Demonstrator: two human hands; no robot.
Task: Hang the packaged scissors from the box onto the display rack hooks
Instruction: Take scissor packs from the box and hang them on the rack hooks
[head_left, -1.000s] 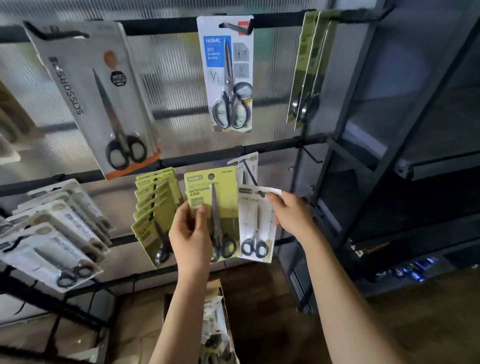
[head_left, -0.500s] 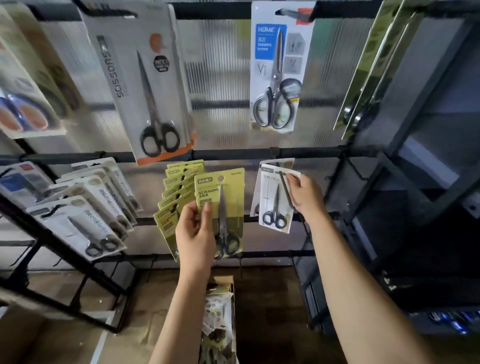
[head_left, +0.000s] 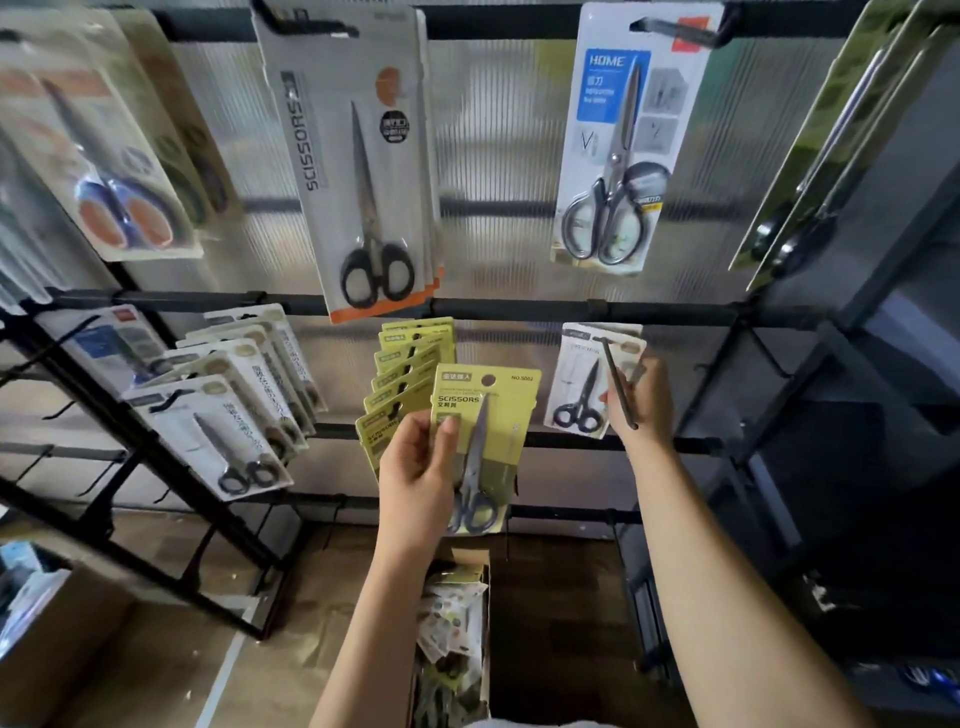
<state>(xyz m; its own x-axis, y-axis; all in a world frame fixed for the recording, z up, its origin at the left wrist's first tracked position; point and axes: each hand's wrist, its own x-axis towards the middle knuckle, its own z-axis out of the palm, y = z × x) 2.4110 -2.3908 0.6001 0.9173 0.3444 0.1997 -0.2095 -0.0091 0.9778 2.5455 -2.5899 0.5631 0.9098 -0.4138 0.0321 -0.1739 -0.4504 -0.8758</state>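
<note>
The right hand (head_left: 641, 402) pinches the white scissors pack (head_left: 589, 382) on the black hook (head_left: 618, 384); slide it fully back before letting go. Left of that hook, the left hand (head_left: 418, 475) grips the yellow scissors pack (head_left: 485, 415), still unhung.

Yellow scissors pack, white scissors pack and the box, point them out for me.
yellow scissors pack (head_left: 501, 410): head view, upper card beside the blade, gripped by left hand (head_left: 415, 467).
white scissors pack (head_left: 576, 379): head view, card face above the handles.
box (head_left: 480, 566): head view, far cardboard rim.
</note>
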